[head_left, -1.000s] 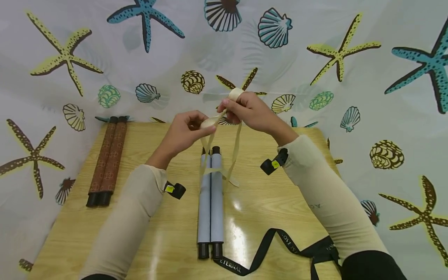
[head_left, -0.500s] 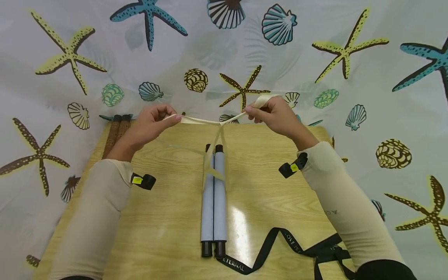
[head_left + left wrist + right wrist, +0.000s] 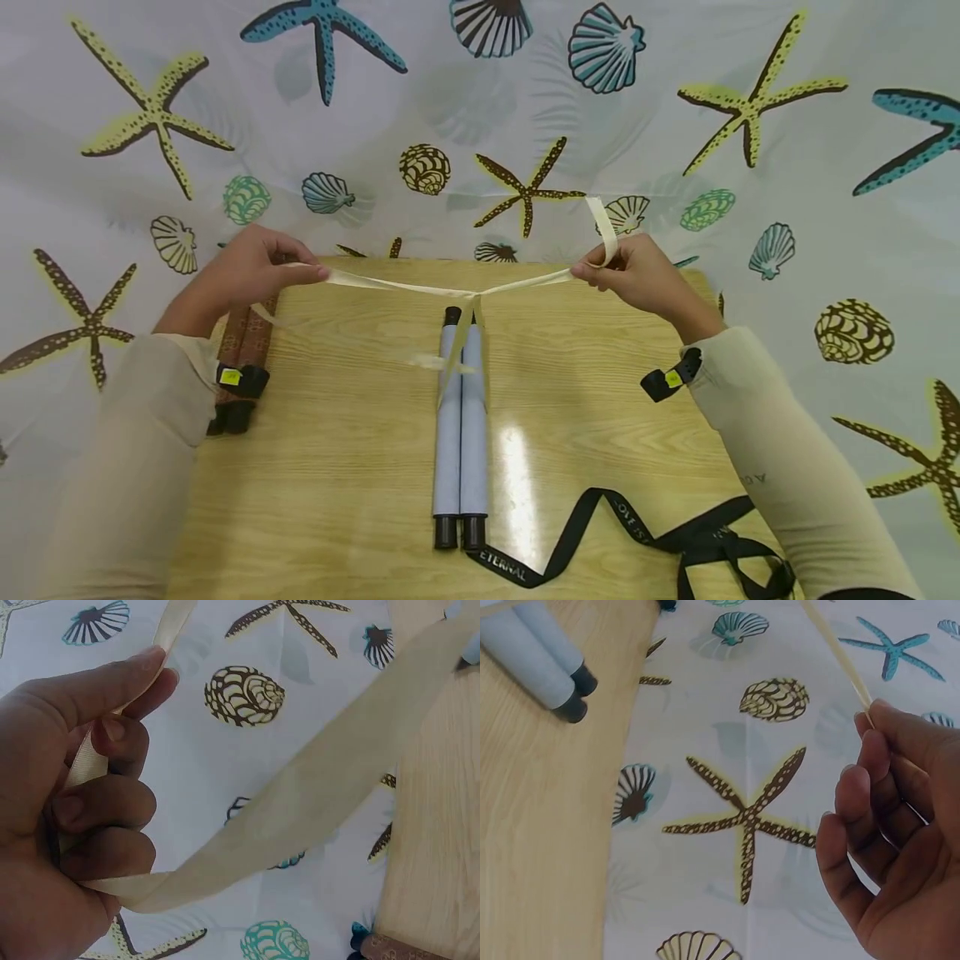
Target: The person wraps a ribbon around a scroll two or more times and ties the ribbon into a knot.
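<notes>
A cream ribbon [image 3: 397,287] is stretched between my two hands, its halves meeting at a crossing above two pale grey-blue scrolls [image 3: 448,450] with black end caps. From that crossing the ribbon drops to the scrolls' upper part. My left hand [image 3: 247,271] pinches one half between thumb and forefinger; in the left wrist view its other fingers curl over the ribbon, and a long tail hangs from the palm. My right hand [image 3: 637,275] pinches the other half with its fingertips, and a short end sticks up above it. The ribbon's path beneath the scrolls is hidden.
Two brown patterned scrolls [image 3: 251,342] lie on the left of the wooden table [image 3: 337,483], partly behind my left wrist. A black lettered ribbon [image 3: 558,558] trails from the scrolls' near end to the front right. Behind hangs a cloth [image 3: 360,108] printed with starfish and shells.
My hands have moved apart, left hand leftward and right hand rightward, pulling the cream ribbon out wide. Its crossing has dropped closer to the scrolls, and the right-hand end now stands up.
</notes>
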`<state>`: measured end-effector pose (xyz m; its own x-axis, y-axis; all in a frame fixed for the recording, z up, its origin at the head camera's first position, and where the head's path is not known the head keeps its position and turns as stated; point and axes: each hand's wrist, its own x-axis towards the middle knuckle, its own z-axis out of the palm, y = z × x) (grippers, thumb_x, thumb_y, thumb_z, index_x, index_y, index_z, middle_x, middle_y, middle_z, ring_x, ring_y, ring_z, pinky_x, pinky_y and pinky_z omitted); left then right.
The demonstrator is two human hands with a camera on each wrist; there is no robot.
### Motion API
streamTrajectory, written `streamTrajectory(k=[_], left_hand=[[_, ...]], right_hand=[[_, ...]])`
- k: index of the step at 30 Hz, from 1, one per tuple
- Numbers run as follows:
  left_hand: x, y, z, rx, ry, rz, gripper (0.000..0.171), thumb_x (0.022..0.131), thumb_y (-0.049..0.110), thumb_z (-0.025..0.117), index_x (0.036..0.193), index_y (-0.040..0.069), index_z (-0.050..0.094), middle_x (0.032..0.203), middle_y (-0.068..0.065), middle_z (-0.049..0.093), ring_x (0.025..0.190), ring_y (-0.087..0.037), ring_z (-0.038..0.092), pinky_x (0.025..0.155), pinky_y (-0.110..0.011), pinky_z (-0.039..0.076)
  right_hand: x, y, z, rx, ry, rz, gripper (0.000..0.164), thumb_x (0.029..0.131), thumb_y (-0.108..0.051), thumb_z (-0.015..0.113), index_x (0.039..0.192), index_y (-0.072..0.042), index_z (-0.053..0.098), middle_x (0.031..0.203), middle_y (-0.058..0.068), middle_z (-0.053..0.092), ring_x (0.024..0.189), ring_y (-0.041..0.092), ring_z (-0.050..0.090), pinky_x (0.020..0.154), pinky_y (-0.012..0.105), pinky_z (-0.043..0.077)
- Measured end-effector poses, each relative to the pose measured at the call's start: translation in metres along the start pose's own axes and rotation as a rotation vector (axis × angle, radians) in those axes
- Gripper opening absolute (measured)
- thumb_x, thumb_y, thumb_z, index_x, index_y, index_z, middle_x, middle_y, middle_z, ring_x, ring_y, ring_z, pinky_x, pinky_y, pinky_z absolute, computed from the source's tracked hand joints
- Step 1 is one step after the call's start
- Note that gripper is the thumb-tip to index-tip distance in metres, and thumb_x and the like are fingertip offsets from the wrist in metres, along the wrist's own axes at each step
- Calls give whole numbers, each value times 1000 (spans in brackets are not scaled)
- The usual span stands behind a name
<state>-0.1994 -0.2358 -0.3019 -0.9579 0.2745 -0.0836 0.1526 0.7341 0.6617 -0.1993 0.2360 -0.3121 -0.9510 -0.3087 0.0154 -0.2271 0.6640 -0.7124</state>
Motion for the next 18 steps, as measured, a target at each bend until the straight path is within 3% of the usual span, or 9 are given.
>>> streamTrajectory(k=[6,9,13,18], left_hand=[[-5,-26,2,9,-32,2,27,93,31,72,98,5,78,84,6,71,56,-10,40,54,-31,39],[-6,-35,4,23,-62,-5,26,93,30,72,98,6,78,82,4,71,57,-11,43,55,-31,41],[-9,-46,4,64,-70,-7,26,93,28,72,99,3,78,90,-5,74,60,-12,48,58,-31,43],[-11,-65,4,167,-91,-34,32,93,30,71,101,0,77,73,-5,71,54,-13,46,59,-31,42]], right_hand=[[-15,25,-7,-56,-37,56,34,99,-33,63,103,-1,75,100,17,73,76,11,63,65,29,52],[-27,38,-12,-83,-55,80,34,100,-32,62,104,0,75,107,21,72,77,5,62,66,29,53],[-38,54,-16,-109,-53,102,33,99,-32,63,103,-1,75,102,18,73,76,6,63,64,29,53],[-46,73,-17,-91,-63,151,34,99,-31,63,102,1,74,93,11,72,76,12,62,63,30,52]])
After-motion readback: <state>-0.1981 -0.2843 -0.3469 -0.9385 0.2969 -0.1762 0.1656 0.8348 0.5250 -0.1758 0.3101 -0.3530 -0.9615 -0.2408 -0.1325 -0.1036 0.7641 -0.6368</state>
